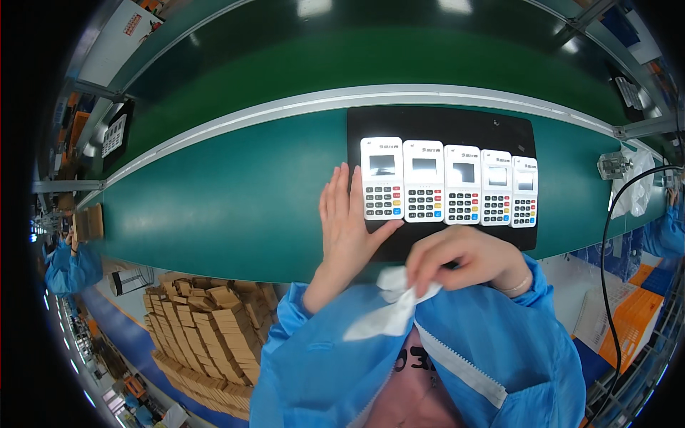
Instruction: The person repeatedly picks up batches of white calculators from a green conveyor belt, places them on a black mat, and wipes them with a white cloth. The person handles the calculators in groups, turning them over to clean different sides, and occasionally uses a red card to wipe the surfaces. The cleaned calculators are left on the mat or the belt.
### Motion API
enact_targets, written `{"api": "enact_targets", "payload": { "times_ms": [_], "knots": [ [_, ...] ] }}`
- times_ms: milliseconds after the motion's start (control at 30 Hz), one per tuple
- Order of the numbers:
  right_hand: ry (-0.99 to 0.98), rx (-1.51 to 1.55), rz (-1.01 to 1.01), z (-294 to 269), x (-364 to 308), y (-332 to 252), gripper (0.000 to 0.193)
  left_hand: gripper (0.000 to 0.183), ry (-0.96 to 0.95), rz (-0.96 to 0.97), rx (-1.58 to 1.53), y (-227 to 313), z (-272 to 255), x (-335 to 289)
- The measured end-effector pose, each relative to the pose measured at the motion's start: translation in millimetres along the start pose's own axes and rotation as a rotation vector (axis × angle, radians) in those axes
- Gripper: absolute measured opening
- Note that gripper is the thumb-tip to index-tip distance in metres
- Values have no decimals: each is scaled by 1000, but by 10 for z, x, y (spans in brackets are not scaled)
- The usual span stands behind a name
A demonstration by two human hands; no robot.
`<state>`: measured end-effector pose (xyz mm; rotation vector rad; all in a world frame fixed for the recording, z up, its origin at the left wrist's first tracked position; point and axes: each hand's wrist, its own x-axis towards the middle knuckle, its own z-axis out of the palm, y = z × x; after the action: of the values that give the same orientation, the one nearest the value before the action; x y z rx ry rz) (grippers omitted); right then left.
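Desk (pixel 214 192), green & glossy, runs right across our view, w/ a pale metal rail (pixel 342 98) along its far side. On our L, a big pile of brown cartons (pixel 203 324) stands in tight rows, prob. to save space; far L, near the desk's end, there's a co-worker in blue (pixel 75 269). An orange crate (pixel 628 321) sits on our R.

In front of us a black mat (pixel 442 125) lies on the desk, prob. to cushion things & stop slipping. On it are five white keypad terminals (pixel 462 184), side by side, faces up, screen ends away from us, so we can read each at a glance.

Our hands are apart. L hand (pixel 346 228) is spread flat, fingers along the leftmost terminal's side, thumb by its lower edge, seemingly steadying the row. R hand (pixel 474 257), just our side of the row, pinches a white cloth (pixel 385 319), too blurred to tell how it's folded.
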<state>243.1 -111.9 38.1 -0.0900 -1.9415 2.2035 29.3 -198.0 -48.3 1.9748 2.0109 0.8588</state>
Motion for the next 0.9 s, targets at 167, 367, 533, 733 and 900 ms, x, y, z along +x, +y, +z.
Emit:
{"api": "enact_targets", "payload": {
  "times_ms": [167, 367, 533, 733, 900],
  "knots": [
    [941, -87, -190, -341, -1200, -44, 12, 104, 0, 3, 14, -2, 5, -20],
    [1718, -1014, 50, -732, -2585, 24, 14, 103, -46, -9, 44, 17, 13, -6],
    [1473, -1565, 594, -572, -2073, 179, 19, 105, -67, -22, 71, 31, 0, -1],
    [1409, -1290, 602, -452, -1526, 467, 24, 92, -13, -56, -130, 107, -199, -51],
    [1320, -1074, 430, -333, -1170, 466, 28, 39, 44, -86, -114, -26, -502, -328]
  ]
}}
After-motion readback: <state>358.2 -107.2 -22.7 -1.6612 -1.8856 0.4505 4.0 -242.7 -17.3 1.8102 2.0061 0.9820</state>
